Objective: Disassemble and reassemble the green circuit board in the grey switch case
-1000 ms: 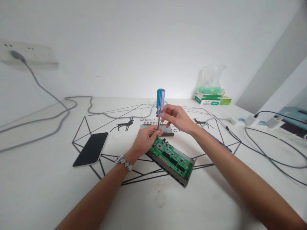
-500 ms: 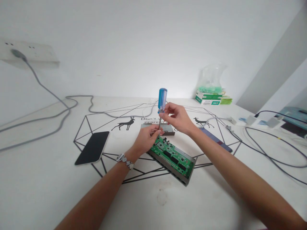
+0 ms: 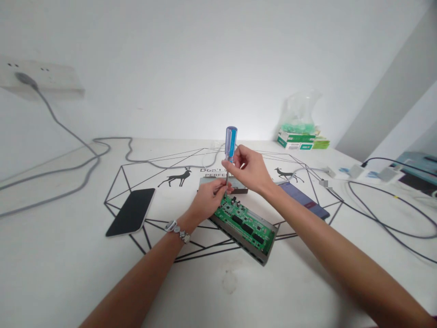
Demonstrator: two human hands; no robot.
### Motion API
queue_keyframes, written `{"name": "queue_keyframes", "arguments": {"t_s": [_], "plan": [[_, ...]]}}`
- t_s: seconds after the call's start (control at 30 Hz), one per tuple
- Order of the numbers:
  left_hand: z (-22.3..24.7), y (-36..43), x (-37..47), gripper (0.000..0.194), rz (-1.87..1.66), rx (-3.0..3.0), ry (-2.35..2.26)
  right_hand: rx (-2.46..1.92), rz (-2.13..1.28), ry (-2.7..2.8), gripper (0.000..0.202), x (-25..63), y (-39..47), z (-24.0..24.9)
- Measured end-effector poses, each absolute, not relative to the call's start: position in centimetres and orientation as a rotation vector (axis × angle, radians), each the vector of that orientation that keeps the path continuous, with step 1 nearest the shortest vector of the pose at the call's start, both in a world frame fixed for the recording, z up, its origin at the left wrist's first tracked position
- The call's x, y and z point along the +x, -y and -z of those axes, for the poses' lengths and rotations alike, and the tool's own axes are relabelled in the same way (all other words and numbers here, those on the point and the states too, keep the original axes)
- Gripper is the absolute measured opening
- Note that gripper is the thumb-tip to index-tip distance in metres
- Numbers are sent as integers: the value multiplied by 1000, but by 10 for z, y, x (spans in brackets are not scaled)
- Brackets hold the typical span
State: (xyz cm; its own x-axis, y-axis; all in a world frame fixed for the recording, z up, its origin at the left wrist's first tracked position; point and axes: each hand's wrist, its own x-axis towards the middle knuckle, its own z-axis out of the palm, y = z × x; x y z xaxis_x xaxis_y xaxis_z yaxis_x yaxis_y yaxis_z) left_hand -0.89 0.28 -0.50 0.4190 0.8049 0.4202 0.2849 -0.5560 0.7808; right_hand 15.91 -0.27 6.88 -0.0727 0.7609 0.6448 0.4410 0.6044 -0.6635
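A screwdriver [image 3: 231, 142] with a blue and clear handle stands upright, its tip down at the far left corner of a green circuit board [image 3: 246, 223]. The board sits in a grey metal tray [image 3: 235, 238] that lies askew on the table. My right hand [image 3: 251, 168] is closed on the lower part of the handle, thumb and fingers pinching it. Low on the shaft, the fingers of my left hand [image 3: 210, 196] pinch the metal close to the board. The tip itself is hidden by those fingers. Behind my hands lies a grey metal cover [image 3: 242, 191], partly covered.
A black phone [image 3: 132, 212] lies at the left and another phone [image 3: 303, 200] lies partly behind my right forearm. Grey cable [image 3: 85, 182] runs along the left. Small boxes [image 3: 296, 138] under a plastic bag [image 3: 302, 111] stand at the back right, near a power strip [image 3: 341, 173] and black cables [image 3: 375, 223].
The screwdriver's handle has turned about its own axis, and my right thumb has slid across to the left. My left hand and the board stay practically in place.
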Motion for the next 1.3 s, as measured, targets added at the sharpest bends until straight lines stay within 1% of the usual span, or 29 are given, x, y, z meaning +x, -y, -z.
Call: {"name": "queue_keyframes", "arguments": {"t_s": [0.13, 0.2, 0.33, 0.57, 0.83, 1.07, 1.3], "plan": [[5, -2, -10, 20, -1084, 2049, -928, -820, -675, 1820, 24, 172, -2, -75], [5, -2, -10, 20, -1083, 2051, -926, -781, -724, 1832, 24, 176, -4, -75], [5, -3, -9, 21, -1086, 2042, -914, -773, -647, 1787, 26, 172, -8, -70], [5, -2, -8, 20, -1106, 1978, -922, -928, -443, 1578, 25, 151, -4, -58], [3, -2, -10, 21, -1082, 2049, -929, -856, -540, 1718, 29, 160, -5, -59], [1, -1, -9, 20, -1067, 2017, -898, -888, -406, 1766, 30, 161, -3, -57], [2, 0, -8, 20, -1060, 2000, -891, -801, -443, 1708, 36, 160, -8, -55]]}}
